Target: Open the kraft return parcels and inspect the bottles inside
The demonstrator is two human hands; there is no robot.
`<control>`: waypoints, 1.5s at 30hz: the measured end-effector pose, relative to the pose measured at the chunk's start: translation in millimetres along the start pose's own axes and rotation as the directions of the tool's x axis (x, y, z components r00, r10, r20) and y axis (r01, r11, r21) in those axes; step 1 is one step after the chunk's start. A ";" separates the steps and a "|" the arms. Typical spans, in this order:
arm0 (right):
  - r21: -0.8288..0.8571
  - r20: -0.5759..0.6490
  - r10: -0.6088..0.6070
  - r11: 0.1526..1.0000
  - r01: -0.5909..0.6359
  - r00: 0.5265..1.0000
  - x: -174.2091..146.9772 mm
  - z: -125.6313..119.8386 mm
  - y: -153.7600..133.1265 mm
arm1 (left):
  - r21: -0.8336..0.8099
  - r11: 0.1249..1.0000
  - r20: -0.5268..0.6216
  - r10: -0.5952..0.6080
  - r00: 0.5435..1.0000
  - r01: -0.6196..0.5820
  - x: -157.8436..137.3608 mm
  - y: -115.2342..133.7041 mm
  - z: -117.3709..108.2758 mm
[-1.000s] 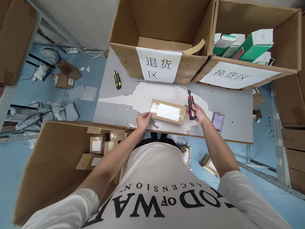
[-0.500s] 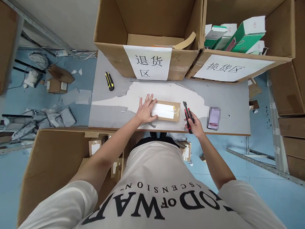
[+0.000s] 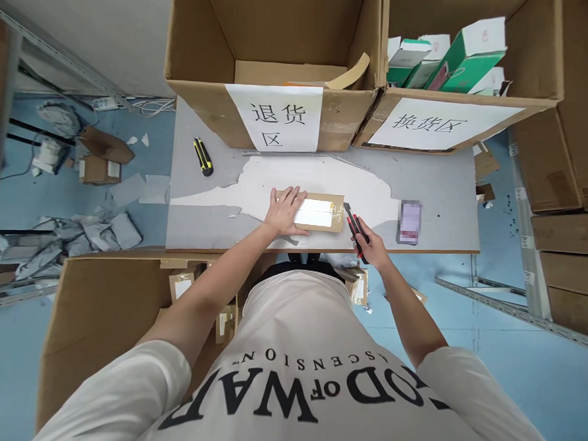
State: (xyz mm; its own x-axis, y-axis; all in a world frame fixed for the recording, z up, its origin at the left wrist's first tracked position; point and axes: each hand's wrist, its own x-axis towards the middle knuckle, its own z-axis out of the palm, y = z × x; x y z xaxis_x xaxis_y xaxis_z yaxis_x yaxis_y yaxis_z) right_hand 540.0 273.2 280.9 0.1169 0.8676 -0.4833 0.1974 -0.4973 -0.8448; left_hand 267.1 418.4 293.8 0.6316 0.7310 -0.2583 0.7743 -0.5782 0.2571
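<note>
Closest in, there's a big carton (image 3: 78, 329) just below the bench (image 3: 444, 187) edge by the left arm, so the small boxes inside sit within easy reach. Parcel (image 3: 338, 215) lies flat near the bench's front edge, label up. Left hand (image 3: 286, 212) is spread wide over its left end, palm down, not clutching it, probably so it won't slide. Right hand (image 3: 373, 250) is curled round the red knife (image 3: 355, 228), tip right by the parcel's other end, so fingers and blade are nicely apart. Can't tell if it's touching. Phone (image 3: 410, 219) sits off to the right, yellow knife (image 3: 202, 157) far left, both out of the way. Signed bins (image 3: 201, 108) line the back, presumably for sorting.
</note>
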 end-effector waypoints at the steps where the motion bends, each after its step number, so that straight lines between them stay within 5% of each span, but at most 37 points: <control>1: -0.030 0.013 -0.003 1.000 0.004 1.000 0.2 -4.1 -2.2 | -0.004 1.000 -0.011 -0.005 1.000 0.005 -0.2 0.5 0.4; 7: -0.088 0.160 0.025 0.996 -0.011 0.987 -4.5 -33.5 -11.2 | -0.020 0.999 -0.045 -0.026 0.999 0.025 0.3 1.5 2.6; 11: -0.086 0.283 0.096 0.993 -0.075 0.954 -17.1 -31.1 -4.9 | -0.043 0.998 -0.057 -0.053 0.997 0.050 2.6 0.4 3.9; 17: -0.066 0.235 0.122 0.992 -0.109 0.964 -39.5 -33.6 11.4 | -0.066 0.997 -0.051 -0.044 0.998 0.040 3.0 -1.2 4.9; 21: -0.117 0.016 0.086 0.990 -0.084 0.996 -39.4 -49.9 29.3 | -0.061 0.998 -0.045 -0.026 0.999 0.024 1.6 -2.6 5.7; 25: -0.512 -0.243 0.026 0.846 -0.151 0.970 -8.2 -28.9 41.5 | -0.033 0.999 -0.082 0.038 0.996 -0.041 -2.1 -6.2 9.0; 31: -0.731 -0.323 0.013 0.632 -0.258 0.946 45.3 18.8 56.5 | 0.012 0.998 -0.104 0.056 0.993 -0.055 -32.0 12.5 22.1; 38: -0.723 -0.376 -0.120 0.658 -0.210 0.919 58.8 31.6 84.3 | -0.011 1.000 -0.090 0.011 0.996 -0.012 -62.6 44.2 40.2; 42: -0.756 -0.377 -0.180 0.627 -0.189 0.908 58.8 24.3 54.1 | -0.038 0.999 -0.089 -0.013 0.996 0.010 -61.0 44.3 42.1; 45: -0.815 -0.220 -0.385 0.577 0.048 0.896 65.2 22.1 1.0 | -0.056 0.998 -0.091 -0.015 0.996 0.010 -59.9 42.3 44.6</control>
State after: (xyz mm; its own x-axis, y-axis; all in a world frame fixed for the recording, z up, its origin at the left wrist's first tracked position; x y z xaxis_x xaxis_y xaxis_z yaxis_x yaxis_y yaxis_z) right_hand 526.4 329.3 243.5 0.2424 0.9685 -0.0574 0.9132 -0.2477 -0.3235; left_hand 263.8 334.0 278.6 0.6140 0.7694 -0.1761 0.7771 -0.5501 0.3059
